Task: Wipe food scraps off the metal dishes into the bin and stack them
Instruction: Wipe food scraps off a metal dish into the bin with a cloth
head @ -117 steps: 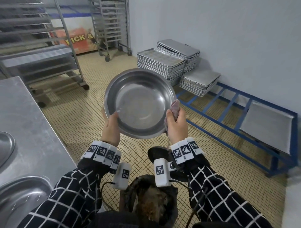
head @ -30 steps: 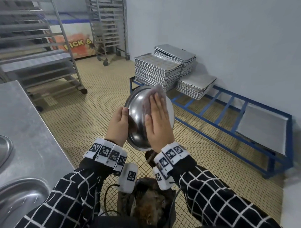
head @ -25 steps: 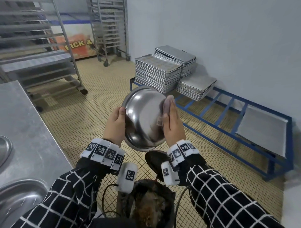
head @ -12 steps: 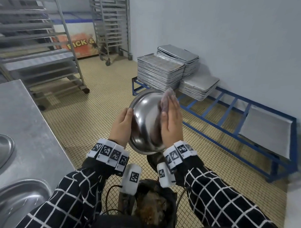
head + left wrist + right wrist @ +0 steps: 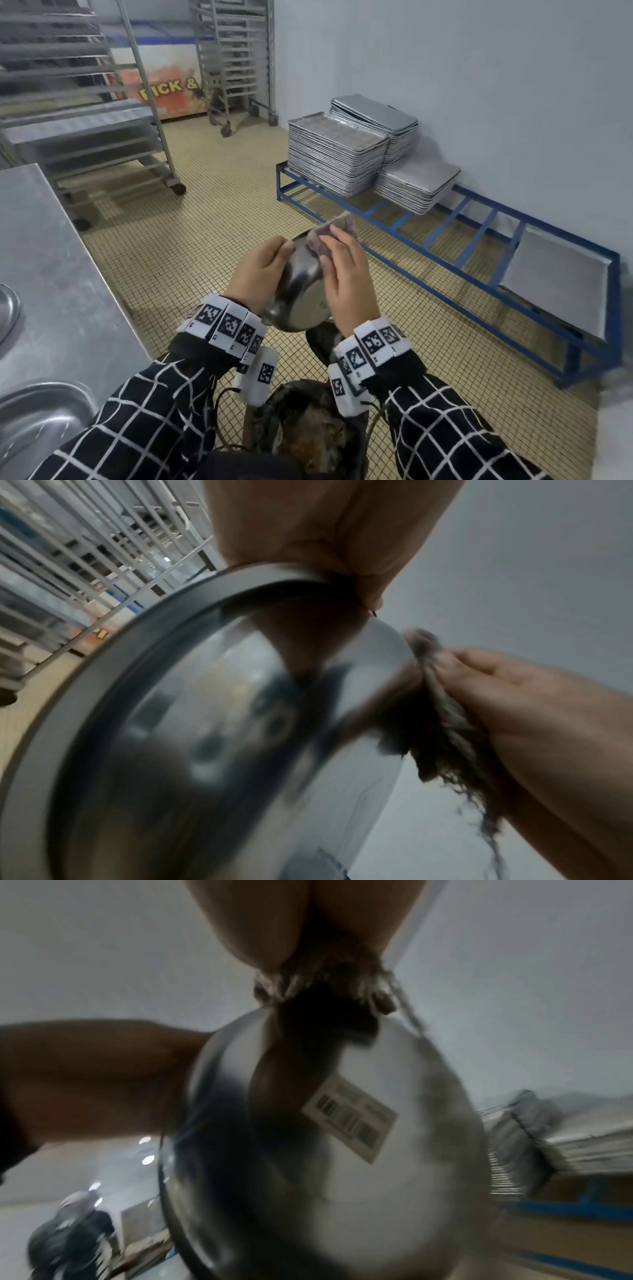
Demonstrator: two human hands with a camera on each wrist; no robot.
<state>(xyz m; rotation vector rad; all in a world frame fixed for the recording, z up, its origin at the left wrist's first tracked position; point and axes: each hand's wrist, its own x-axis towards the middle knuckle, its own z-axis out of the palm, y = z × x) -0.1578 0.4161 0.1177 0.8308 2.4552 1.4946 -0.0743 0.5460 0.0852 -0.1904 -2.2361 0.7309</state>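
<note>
A round metal bowl (image 5: pixel 301 301) hangs tilted on edge over the bin (image 5: pixel 308 435), which holds a dark bag with brown scraps. My left hand (image 5: pixel 277 253) grips the bowl's rim, fingers curled over it. My right hand (image 5: pixel 337 246) lies flat on a greyish cloth (image 5: pixel 329 236) and presses it against the bowl's outer wall near the top rim. The left wrist view shows the shiny inside of the bowl (image 5: pixel 205 737) and the cloth (image 5: pixel 441 718) at its edge. A barcode sticker (image 5: pixel 349 1118) sits on the bowl's outside in the right wrist view.
A steel counter (image 5: pixel 51 274) runs along the left with two more metal dishes (image 5: pixel 41 421) at its near edge. Stacks of baking trays (image 5: pixel 335 154) stand on a low blue rack (image 5: pixel 445 240) by the right wall. Wheeled tray racks (image 5: pixel 85 102) stand behind.
The bowl has turned from facing me to edge-on and come lower. My right hand moved from its rim onto the outside and rubbed the cloth up to the top.
</note>
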